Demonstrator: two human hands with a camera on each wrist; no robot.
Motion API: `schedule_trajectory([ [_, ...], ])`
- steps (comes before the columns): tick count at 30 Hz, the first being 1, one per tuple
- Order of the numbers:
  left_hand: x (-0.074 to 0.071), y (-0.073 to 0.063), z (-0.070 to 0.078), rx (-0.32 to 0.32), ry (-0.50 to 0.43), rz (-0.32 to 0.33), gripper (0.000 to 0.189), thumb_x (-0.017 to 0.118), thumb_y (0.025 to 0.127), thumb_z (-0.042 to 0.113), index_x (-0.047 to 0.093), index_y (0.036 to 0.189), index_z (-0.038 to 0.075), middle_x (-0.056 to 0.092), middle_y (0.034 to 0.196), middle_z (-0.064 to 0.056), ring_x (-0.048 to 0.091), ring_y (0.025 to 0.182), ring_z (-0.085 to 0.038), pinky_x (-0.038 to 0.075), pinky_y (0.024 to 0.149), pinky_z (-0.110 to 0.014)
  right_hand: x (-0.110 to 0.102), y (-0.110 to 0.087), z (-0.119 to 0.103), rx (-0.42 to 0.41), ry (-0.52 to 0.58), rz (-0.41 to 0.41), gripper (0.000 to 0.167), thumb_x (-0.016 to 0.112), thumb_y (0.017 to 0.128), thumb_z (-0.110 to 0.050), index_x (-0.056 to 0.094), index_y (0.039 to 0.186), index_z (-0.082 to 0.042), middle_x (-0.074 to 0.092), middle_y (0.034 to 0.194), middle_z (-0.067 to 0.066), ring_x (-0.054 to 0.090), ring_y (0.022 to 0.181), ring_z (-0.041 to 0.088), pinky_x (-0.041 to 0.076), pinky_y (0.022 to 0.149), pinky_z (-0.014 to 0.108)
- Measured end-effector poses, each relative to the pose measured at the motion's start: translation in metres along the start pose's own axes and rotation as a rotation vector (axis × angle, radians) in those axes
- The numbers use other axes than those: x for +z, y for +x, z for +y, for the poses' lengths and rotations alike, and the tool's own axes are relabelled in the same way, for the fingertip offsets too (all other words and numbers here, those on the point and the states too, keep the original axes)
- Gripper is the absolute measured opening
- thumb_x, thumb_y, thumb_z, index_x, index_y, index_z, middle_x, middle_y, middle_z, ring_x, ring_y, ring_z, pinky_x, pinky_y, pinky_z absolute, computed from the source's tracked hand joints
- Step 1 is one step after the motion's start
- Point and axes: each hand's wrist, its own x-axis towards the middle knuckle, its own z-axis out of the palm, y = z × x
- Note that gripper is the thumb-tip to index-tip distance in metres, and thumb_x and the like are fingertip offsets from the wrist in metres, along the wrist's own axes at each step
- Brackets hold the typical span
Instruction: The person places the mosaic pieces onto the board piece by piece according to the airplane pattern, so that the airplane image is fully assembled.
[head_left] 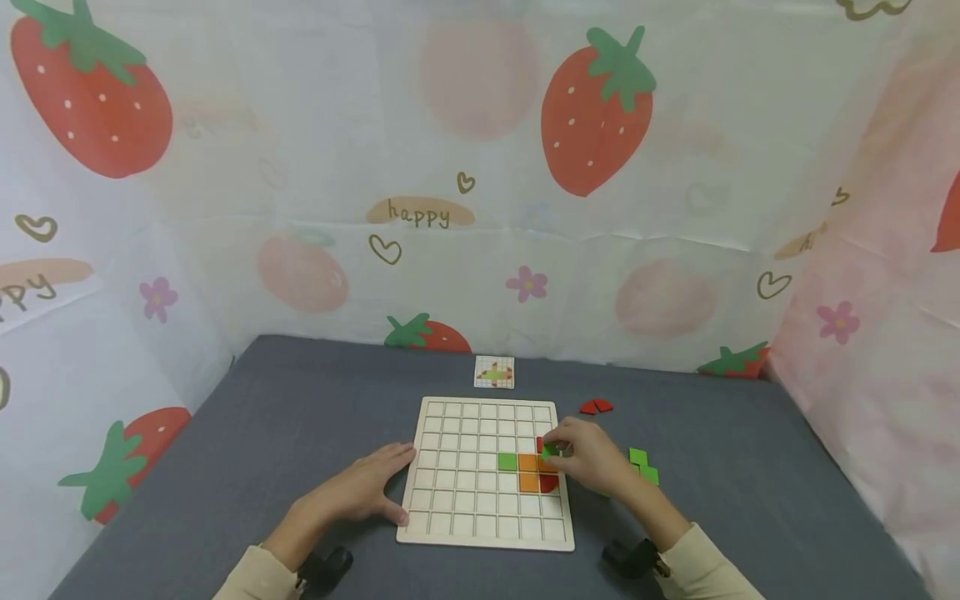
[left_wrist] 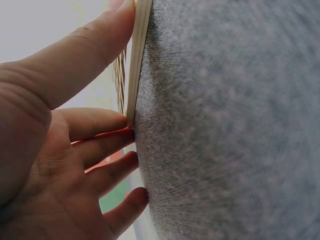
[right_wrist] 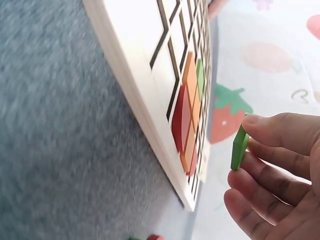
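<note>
A pale wooden grid board (head_left: 461, 503) lies on the dark grey table. Along its left edge rests my left hand (head_left: 352, 487), thumb near the lower corner and fingers higher up, touching the board's side (left_wrist: 135, 75). My right hand (head_left: 591, 457) pinches a green square tile (right_wrist: 239, 148) between thumb and fingers, just above the board's right part. Beneath and beside it, a green tile (head_left: 507, 462), several orange tiles (head_left: 528, 482) and red rounded pieces (head_left: 549, 483) lie in the grid cells. The right fingers partly cover this area in the head view.
Several loose green tiles (head_left: 643, 467) lie right of the board, partly behind the right wrist. Two red rounded pieces (head_left: 597, 407) are farther back. A small pattern card (head_left: 494, 372) lies beyond the board, before a strawberry-printed curtain (head_left: 480, 275).
</note>
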Motion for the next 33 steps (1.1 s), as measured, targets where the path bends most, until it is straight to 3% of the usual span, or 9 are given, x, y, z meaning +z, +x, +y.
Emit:
schedule_trajectory([
  [15, -0.001, 0.0, 0.0, 0.02, 0.005, 0.0, 0.099, 0.085, 0.067, 0.034, 0.039, 0.146, -0.005, 0.036, 0.154, -0.022, 0.029, 0.145, -0.042, 0.026, 0.114, -0.061, 0.013, 0.009, -0.013, -0.066, 0.048, -0.061, 0.024, 0.072, 0.085, -0.01, 0.072, 0.107, 0.001, 0.066, 0.097, 0.004, 0.062, 0.085, 0.018, 0.052, 0.072, 0.023],
  [33, -0.002, -0.001, 0.003, 0.022, 0.002, -0.003, 0.097, 0.086, 0.067, 0.031, 0.04, 0.145, -0.006, 0.036, 0.153, -0.022, 0.029, 0.144, -0.043, 0.026, 0.112, -0.063, 0.028, 0.016, -0.027, -0.092, 0.024, -0.139, 0.023, 0.073, 0.084, -0.009, 0.074, 0.106, -0.003, 0.066, 0.093, 0.002, 0.058, 0.08, 0.013, 0.049, 0.067, 0.021],
])
